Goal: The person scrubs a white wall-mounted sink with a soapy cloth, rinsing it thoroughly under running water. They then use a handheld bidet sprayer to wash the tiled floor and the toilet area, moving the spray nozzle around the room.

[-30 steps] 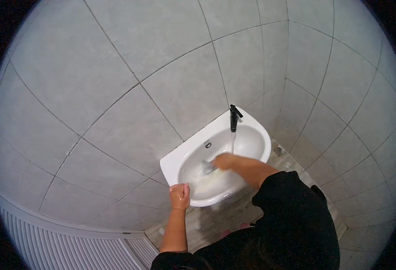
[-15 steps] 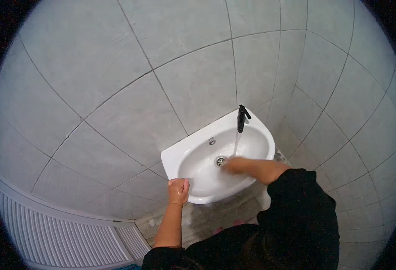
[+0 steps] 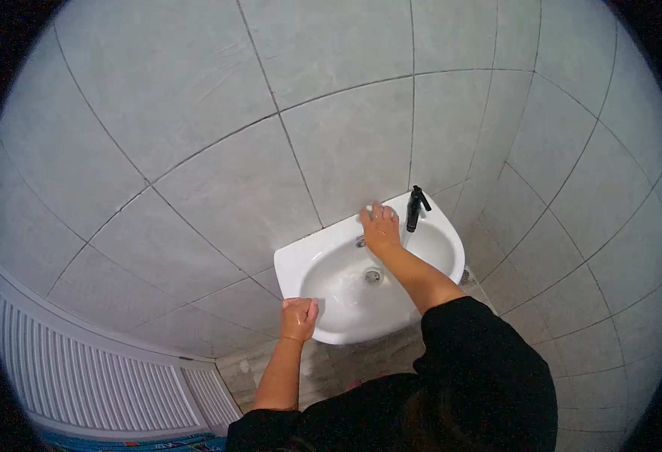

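Note:
A white ceramic sink [image 3: 369, 328] hangs on the tiled wall. My left hand [image 3: 298, 319] is closed at its front left rim, the fingers curled over the edge. Over the back ledge, just left of the black faucet [image 3: 414, 211], my right hand [image 3: 381, 228] lies palm down with its fingers apart. Both hands look wet. Below the right hand sits the metal drain [image 3: 374, 276], and the overflow hole [image 3: 360, 242] shows beside its wrist. The right forearm crosses the basin and hides part of it, along with most of any water stream under the spout.
Grey wall tiles [image 3: 218, 211] rise behind the sink and meet a second tiled wall [image 3: 572, 173] on the right. At lower left stands a white ribbed panel [image 3: 97, 369], with a blue patterned cloth [image 3: 135, 443] at its foot. A floor grate [image 3: 464, 276] lies right of the sink.
My right hand has moved from inside the basin, near the drain, up to the back ledge beside the faucet. The left hand stays on the rim. The view has shifted slightly.

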A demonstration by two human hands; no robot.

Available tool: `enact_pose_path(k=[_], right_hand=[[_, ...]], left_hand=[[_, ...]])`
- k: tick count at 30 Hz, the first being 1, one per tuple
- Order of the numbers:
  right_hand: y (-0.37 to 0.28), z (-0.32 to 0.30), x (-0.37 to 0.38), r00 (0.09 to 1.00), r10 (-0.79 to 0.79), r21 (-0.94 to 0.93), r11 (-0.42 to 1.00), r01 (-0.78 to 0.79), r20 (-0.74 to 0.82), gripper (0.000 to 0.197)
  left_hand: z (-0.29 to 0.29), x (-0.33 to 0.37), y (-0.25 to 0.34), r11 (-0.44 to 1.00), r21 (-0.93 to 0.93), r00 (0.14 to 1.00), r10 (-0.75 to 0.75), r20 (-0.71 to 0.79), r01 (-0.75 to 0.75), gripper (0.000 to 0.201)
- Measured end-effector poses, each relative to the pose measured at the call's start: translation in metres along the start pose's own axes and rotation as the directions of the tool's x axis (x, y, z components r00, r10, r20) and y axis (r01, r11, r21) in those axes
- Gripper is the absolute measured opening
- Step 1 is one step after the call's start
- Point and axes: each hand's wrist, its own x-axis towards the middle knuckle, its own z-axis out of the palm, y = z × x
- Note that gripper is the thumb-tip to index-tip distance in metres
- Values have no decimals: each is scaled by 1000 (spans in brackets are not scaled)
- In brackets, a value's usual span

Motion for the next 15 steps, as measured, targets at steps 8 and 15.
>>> enact_pose_path(k=[8, 15], right_hand=[[27, -67, -40, 814, -574, 51, 819, 572, 92, 41], [79, -101, -7, 972, 185, -1, 982, -186, 145, 36]], left_hand=[[-9, 4, 11, 992, -106, 995, -58, 79, 66, 30], [-13, 11, 16, 996, -12, 990, -91, 105, 93, 29]])
